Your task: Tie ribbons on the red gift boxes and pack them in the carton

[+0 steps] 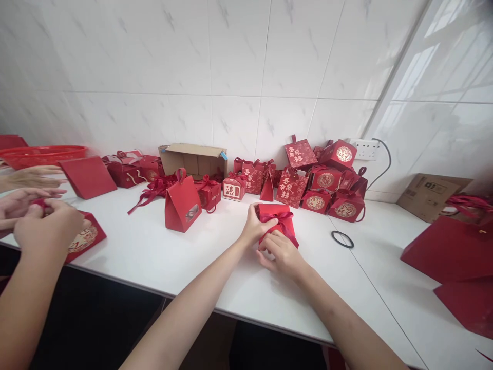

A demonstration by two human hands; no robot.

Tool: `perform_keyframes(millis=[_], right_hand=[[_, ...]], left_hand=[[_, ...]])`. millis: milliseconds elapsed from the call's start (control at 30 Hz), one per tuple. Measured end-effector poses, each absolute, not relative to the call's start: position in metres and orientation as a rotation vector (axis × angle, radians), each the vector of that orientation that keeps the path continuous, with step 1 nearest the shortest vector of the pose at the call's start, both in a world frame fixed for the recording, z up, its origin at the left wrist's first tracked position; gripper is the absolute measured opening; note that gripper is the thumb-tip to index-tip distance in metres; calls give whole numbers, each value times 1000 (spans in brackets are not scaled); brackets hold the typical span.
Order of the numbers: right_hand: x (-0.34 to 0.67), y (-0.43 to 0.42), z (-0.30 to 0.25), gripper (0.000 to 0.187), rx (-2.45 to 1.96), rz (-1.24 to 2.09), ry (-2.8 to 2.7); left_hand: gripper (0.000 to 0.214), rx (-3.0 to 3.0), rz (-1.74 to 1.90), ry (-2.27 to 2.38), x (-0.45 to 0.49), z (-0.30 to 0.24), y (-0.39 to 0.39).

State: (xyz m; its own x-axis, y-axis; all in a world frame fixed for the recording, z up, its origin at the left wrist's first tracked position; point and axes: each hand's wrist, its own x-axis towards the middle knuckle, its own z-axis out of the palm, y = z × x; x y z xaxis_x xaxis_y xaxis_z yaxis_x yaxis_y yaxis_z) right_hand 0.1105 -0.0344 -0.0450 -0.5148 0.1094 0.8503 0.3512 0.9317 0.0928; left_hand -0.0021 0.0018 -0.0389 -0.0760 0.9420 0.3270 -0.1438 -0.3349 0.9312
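A small red gift box (265,209) with a dark red ribbon bow (284,220) on top rests on the white table (215,257) in front of me. My left hand (257,226) grips its left side, with the thumb pressed on the bow. From the near side, my right hand (280,253) has bent fingers against the box's front and the ribbon; some fingertips are hidden. To the left stands a red house-shaped box (181,208) with a small window and a ribbon loop.
Red boxes (325,180) are piled by the wall, beside an open cardboard box (194,159). A black ring (342,239) lies to the right, near large red bags (450,252). At left, other people's hands (48,221) work over a red box (87,237).
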Motion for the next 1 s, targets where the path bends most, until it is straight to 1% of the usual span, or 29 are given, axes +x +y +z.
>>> perform_keyframes(millis=[67,167,200,267,333,400,467,567,633,700,800,833,1000], right_hand=[[122,-32,-39,9,-416,-232,-2061],[144,-21,-33,8,-654,-165,-1854],[151,-16,-32,10,-732,-140,-1785],[162,-8,-33,21,-854,-35,-1712],[166,-2,-35,31,-931,150,-1700],[164,1,-37,34,-952,323,-1686],[160,2,-38,34,-958,420,-1639],[155,0,-37,44,-996,499,-1537],[153,0,-37,48,-1029,560,-1488],[152,0,-36,51,-1051,628,-1458],[151,0,-37,53,-1064,698,-1427],[151,1,-38,54,-1065,707,-1420],[151,1,-39,54,-1088,668,-1419]], left_hand=[[56,1314,1557,937,-4,-39,3],[58,1331,1528,939,-6,-40,5],[58,1342,1517,939,-6,-40,5],[57,1352,1499,932,-7,-40,6],[57,1354,1494,910,-7,-39,5],[57,1363,1492,871,-6,-39,4],[58,1376,1470,826,-5,-39,2],[60,1380,1489,850,-4,-40,0],[58,1349,1596,965,-3,-43,2],[48,1322,1729,1129,-4,-45,5],[27,1369,1820,1293,-6,-46,11],[26,1400,1821,1305,-7,-45,12],[35,1480,1767,1274,-7,-40,7]])
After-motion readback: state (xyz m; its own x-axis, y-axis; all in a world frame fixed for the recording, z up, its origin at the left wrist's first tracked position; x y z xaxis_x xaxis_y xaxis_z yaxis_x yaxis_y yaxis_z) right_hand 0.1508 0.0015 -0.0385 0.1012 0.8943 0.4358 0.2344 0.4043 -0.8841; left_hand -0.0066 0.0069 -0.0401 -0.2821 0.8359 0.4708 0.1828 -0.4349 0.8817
